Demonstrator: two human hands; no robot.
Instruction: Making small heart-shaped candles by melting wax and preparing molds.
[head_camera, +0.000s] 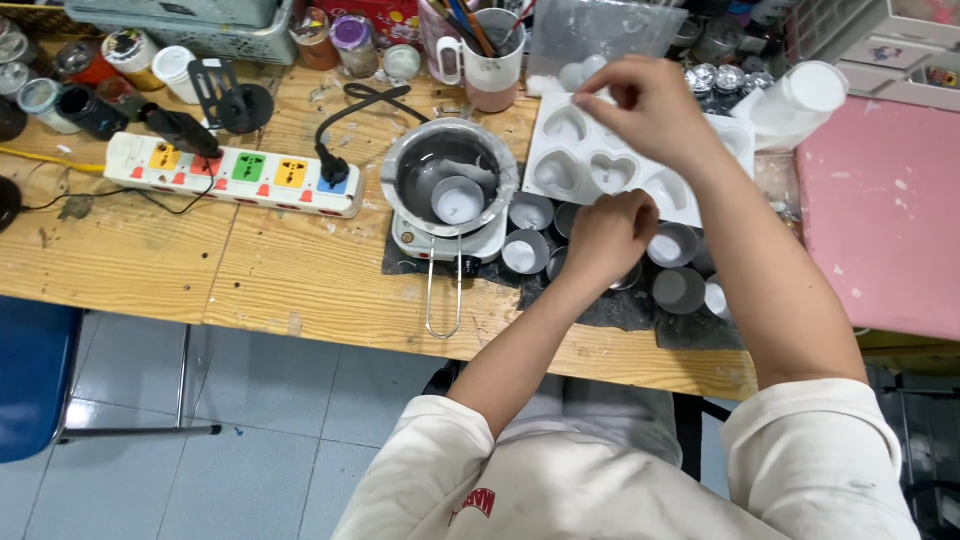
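Note:
My left hand is curled over a small grey cup among several small grey cups of white wax on a dark mat; what the fingers grip is hidden. My right hand hovers with pinched fingers above a white heart-shaped mould; whether it holds anything is unclear. To the left, a metal pot with a wire handle sits on a small white heater and holds one cup in grey liquid.
A white power strip with coloured sockets lies on the wooden table. A mug of tools, jars and baskets line the back edge. A pink board lies at right. A blue chair stands on the tiled floor.

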